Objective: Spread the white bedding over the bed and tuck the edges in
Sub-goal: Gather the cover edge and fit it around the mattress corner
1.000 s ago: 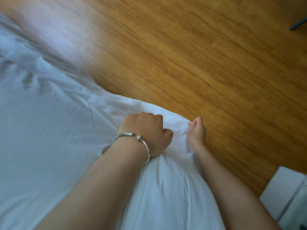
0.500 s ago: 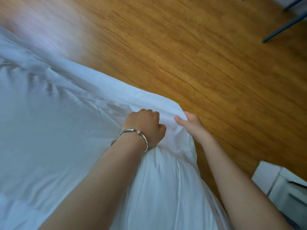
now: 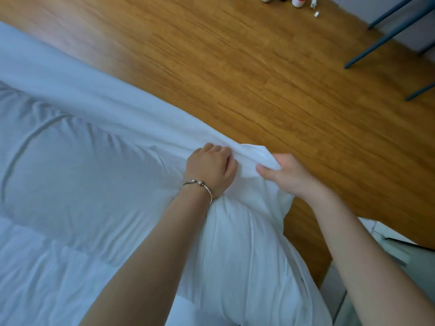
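The white bedding [image 3: 89, 161] covers the bed across the left and lower part of the view, puffed and creased, with its corner bunched near the centre. My left hand [image 3: 210, 169], with a silver bangle on the wrist, is curled into a fist gripping a fold of the bedding just inside the corner. My right hand [image 3: 286, 175] pinches the corner's edge between thumb and fingers, lifting a small ridge of cloth above the floor side of the bed.
Wooden floor [image 3: 259, 78] runs along the bed's far side. Blue chair or table legs [image 3: 388, 31] stand at the upper right. Small bottles [image 3: 297, 1] sit on the floor at the top edge. A white box-like object [image 3: 386, 262] lies at the lower right.
The view has tilted up, showing more floor and the bottles. My right hand has shifted from fingertips on the edge to pinching the corner fold. My left fist keeps its grip.
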`<action>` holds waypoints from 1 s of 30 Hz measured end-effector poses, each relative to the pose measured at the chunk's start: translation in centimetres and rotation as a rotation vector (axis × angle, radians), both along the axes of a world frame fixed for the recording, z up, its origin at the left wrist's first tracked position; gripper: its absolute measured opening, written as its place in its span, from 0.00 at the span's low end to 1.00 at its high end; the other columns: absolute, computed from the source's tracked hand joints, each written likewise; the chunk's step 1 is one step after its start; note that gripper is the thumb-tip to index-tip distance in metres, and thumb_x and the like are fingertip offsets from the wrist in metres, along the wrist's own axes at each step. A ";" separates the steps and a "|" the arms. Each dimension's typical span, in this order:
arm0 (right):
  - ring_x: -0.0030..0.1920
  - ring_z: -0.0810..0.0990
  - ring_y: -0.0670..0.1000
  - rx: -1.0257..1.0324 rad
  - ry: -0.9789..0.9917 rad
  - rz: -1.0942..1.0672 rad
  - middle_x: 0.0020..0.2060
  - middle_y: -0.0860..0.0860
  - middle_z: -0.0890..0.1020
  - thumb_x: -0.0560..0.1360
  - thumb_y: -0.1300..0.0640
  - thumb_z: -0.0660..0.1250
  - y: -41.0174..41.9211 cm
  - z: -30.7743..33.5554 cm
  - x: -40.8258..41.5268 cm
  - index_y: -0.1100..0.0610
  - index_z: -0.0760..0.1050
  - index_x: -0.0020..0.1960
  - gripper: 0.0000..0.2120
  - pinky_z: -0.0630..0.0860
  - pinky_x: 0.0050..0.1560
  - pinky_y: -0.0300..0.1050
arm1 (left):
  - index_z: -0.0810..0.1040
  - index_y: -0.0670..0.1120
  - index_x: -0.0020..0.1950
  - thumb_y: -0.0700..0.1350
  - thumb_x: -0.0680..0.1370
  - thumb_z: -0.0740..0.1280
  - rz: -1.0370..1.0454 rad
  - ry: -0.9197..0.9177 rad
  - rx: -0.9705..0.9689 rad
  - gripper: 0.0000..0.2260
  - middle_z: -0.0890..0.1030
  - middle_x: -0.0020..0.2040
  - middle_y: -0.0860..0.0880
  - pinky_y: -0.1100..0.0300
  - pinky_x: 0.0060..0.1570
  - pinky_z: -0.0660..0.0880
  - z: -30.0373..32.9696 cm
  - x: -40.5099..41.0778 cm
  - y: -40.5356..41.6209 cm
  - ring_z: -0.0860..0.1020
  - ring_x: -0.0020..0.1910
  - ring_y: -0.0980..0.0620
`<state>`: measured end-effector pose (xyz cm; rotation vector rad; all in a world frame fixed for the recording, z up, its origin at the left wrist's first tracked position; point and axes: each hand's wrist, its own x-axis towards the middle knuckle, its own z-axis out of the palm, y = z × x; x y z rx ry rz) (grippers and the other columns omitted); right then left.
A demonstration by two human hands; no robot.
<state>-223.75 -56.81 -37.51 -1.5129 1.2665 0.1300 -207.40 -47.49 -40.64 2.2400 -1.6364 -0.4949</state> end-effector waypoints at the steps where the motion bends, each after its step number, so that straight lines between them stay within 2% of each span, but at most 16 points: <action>1: 0.47 0.83 0.57 -0.021 -0.023 -0.077 0.45 0.56 0.85 0.78 0.56 0.67 0.7 0.3 0.2 0.58 0.79 0.48 0.06 0.77 0.48 0.51 | 0.75 0.46 0.40 0.54 0.73 0.48 0.012 0.012 -0.028 0.19 0.79 0.37 0.49 0.58 0.38 0.59 0.2 0.1 0.2 0.74 0.42 0.46; 3: 0.46 0.80 0.58 -0.147 -0.040 -0.262 0.43 0.54 0.82 0.79 0.55 0.63 3.2 0.9 1.1 0.57 0.76 0.47 0.06 0.74 0.48 0.51 | 0.75 0.45 0.38 0.53 0.73 0.50 0.042 0.022 -0.065 0.19 0.78 0.35 0.49 0.59 0.37 0.59 0.6 0.2 0.5 0.74 0.40 0.46; 5: 0.45 0.75 0.53 -0.240 0.005 -0.371 0.42 0.51 0.78 0.76 0.48 0.62 7.1 1.8 2.3 0.60 0.73 0.49 0.15 0.70 0.46 0.48 | 0.73 0.45 0.35 0.51 0.73 0.52 0.077 0.020 -0.100 0.15 0.78 0.33 0.49 0.59 0.36 0.60 1.0 0.2 0.8 0.74 0.38 0.45; 6: 0.45 0.75 0.52 -0.229 0.041 -0.338 0.43 0.49 0.78 0.74 0.43 0.62 9.3 2.4 2.7 0.59 0.72 0.52 0.20 0.70 0.46 0.47 | 0.73 0.45 0.34 0.50 0.72 0.52 0.087 0.022 -0.099 0.14 0.77 0.33 0.49 0.59 0.35 0.60 1.1 0.3 0.9 0.73 0.37 0.45; 9: 0.46 0.76 0.47 -0.165 0.164 -0.095 0.46 0.41 0.78 0.64 0.30 0.70 14.1 4.2 3.4 0.46 0.65 0.55 0.30 0.71 0.45 0.46 | 0.70 0.47 0.33 0.50 0.72 0.50 0.074 0.040 -0.040 0.13 0.77 0.33 0.48 0.58 0.35 0.57 1.4 0.4 1.5 0.73 0.39 0.46; 11: 0.51 0.78 0.46 -0.152 0.160 -0.106 0.48 0.38 0.78 0.61 0.31 0.73 14.9 3.9 3.4 0.42 0.62 0.56 0.32 0.73 0.47 0.46 | 0.70 0.46 0.35 0.49 0.73 0.52 0.077 0.065 -0.003 0.12 0.77 0.35 0.48 0.57 0.35 0.57 1.5 0.4 1.8 0.73 0.41 0.47; 13: 0.52 0.78 0.47 -0.161 0.155 -0.146 0.47 0.38 0.78 0.62 0.33 0.75 15.1 3.1 3.4 0.41 0.63 0.54 0.30 0.73 0.48 0.46 | 0.73 0.45 0.37 0.50 0.73 0.53 0.123 0.148 0.028 0.13 0.74 0.35 0.50 0.55 0.35 0.63 2.0 0.8 1.8 0.72 0.42 0.49; 16: 0.50 0.78 0.47 -0.230 0.113 -0.198 0.46 0.39 0.80 0.62 0.35 0.76 15.7 2.2 3.4 0.41 0.66 0.54 0.27 0.72 0.48 0.45 | 0.72 0.44 0.37 0.48 0.77 0.57 0.154 0.268 -0.088 0.11 0.73 0.35 0.52 0.53 0.37 0.69 3.5 2.0 2.6 0.71 0.42 0.51; 18: 0.47 0.78 0.47 -0.274 0.111 -0.204 0.43 0.40 0.80 0.62 0.35 0.76 15.9 1.9 3.5 0.43 0.67 0.53 0.27 0.71 0.45 0.44 | 0.72 0.45 0.38 0.48 0.78 0.58 0.093 0.187 -0.167 0.11 0.74 0.35 0.52 0.57 0.35 0.66 4.8 2.5 4.5 0.71 0.41 0.50; 20: 0.44 0.77 0.47 -0.307 0.128 -0.207 0.38 0.40 0.78 0.62 0.34 0.75 16.0 1.9 3.6 0.44 0.65 0.49 0.27 0.68 0.39 0.42 | 0.72 0.46 0.39 0.50 0.77 0.60 0.051 0.118 -0.143 0.11 0.74 0.36 0.53 0.60 0.36 0.63 6.1 2.6 7.8 0.71 0.40 0.50; 22: 0.42 0.77 0.50 -0.359 0.162 -0.192 0.34 0.39 0.74 0.62 0.33 0.74 16.2 1.9 3.7 0.45 0.62 0.47 0.27 0.64 0.38 0.43 | 0.73 0.49 0.41 0.56 0.73 0.64 0.006 -0.004 -0.121 0.11 0.75 0.38 0.54 0.58 0.41 0.66 6.8 2.2 11.6 0.73 0.41 0.49; 23: 0.41 0.76 0.50 -0.379 0.172 -0.186 0.33 0.39 0.73 0.63 0.33 0.74 16.3 1.8 3.7 0.46 0.62 0.46 0.28 0.63 0.38 0.44 | 0.75 0.50 0.43 0.60 0.70 0.66 -0.014 -0.065 -0.086 0.14 0.76 0.41 0.55 0.56 0.48 0.68 7.0 1.9 13.3 0.75 0.44 0.49; 24: 0.40 0.74 0.50 -0.386 0.175 -0.186 0.33 0.40 0.73 0.62 0.32 0.74 16.4 1.9 3.8 0.47 0.62 0.45 0.28 0.63 0.39 0.44 | 0.77 0.52 0.47 0.65 0.67 0.66 -0.026 -0.102 -0.039 0.19 0.77 0.46 0.55 0.53 0.57 0.66 7.2 1.4 14.7 0.75 0.49 0.48; 26: 0.38 0.72 0.49 -0.413 0.188 -0.172 0.33 0.42 0.74 0.63 0.31 0.73 16.6 2.1 3.7 0.48 0.63 0.46 0.28 0.63 0.39 0.44 | 0.77 0.55 0.56 0.74 0.64 0.62 -0.034 -0.130 0.103 0.30 0.75 0.58 0.54 0.43 0.72 0.51 8.1 0.2 16.4 0.71 0.64 0.48; 28: 0.37 0.71 0.50 -0.450 0.199 -0.121 0.33 0.43 0.73 0.65 0.32 0.71 16.7 2.6 3.8 0.50 0.64 0.44 0.26 0.63 0.39 0.45 | 0.69 0.59 0.67 0.78 0.64 0.57 -0.026 -0.154 0.241 0.37 0.67 0.71 0.54 0.40 0.71 0.34 8.9 -0.7 17.1 0.56 0.76 0.50; 30: 0.36 0.72 0.52 -0.504 0.174 -0.078 0.30 0.45 0.71 0.69 0.34 0.70 16.7 3.3 3.4 0.52 0.63 0.38 0.24 0.63 0.38 0.45 | 0.61 0.61 0.73 0.78 0.65 0.56 -0.025 -0.135 0.312 0.40 0.58 0.76 0.55 0.41 0.69 0.28 8.9 -0.9 17.3 0.45 0.78 0.52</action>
